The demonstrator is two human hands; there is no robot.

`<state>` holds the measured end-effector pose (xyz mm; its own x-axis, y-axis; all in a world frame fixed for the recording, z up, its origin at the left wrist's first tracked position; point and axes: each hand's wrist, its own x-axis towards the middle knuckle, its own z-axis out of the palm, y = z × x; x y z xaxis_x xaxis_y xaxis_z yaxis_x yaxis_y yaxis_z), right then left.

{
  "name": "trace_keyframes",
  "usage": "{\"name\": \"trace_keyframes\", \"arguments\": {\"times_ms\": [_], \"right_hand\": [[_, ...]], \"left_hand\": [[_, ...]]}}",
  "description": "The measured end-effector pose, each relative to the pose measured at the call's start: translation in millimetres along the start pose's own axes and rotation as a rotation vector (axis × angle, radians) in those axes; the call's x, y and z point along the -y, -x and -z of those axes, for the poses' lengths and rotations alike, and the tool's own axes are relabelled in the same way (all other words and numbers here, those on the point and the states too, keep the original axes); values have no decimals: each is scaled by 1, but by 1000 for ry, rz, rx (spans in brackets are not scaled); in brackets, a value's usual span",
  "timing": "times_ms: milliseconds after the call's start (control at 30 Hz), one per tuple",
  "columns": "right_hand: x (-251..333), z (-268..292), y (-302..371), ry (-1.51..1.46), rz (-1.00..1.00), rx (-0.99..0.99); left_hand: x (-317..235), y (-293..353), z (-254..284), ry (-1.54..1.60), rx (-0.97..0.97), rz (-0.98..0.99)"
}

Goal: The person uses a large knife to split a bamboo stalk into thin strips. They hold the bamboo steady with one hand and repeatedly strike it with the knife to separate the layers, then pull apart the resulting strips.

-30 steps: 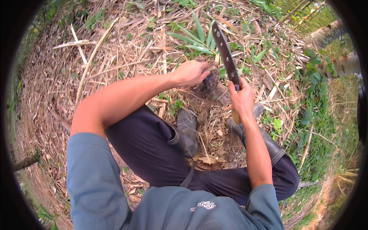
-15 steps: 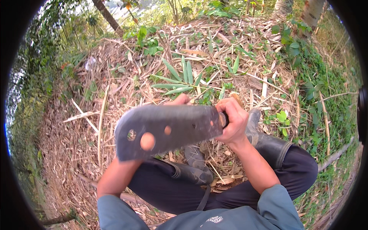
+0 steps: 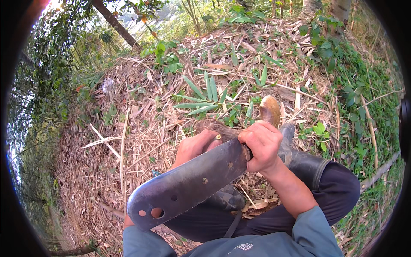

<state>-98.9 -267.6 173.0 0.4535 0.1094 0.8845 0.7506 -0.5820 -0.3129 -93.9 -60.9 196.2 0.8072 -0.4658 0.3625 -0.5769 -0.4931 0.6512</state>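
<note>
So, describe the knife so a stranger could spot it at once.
Find the dark trousers near the bottom, then the right hand above them. The knife runs left and downward from it; its broad, round-ended metal blade, pierced by holes, sets it apart.

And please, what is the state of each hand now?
Right hand: grip closed on the rounded brown wooden handle of the wide dark metal blade.
Left hand: curled, partly hidden by the blade; whether it holds something cannot be told.
</note>
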Motion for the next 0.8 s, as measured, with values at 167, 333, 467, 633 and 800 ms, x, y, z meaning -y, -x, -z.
{"name": "trace_keyframes", "arguments": {"times_ms": [167,333,467,633,800], "right_hand": [[-1,-2,-2,13,22,10],[1,-4,-1,9,13,76],[2,-5,-3,8,0,92],[4,-5,-5,-1,6,86],[6,-4,-5,-1,19,101]], "left_hand": [[-9,0,5,27,45,-55],[-5,2,3,85,16,-31],[-4,2,4,125,20,-52],[-5,2,4,120,61,-53],[-3,6,-1,128,84,25]]}}
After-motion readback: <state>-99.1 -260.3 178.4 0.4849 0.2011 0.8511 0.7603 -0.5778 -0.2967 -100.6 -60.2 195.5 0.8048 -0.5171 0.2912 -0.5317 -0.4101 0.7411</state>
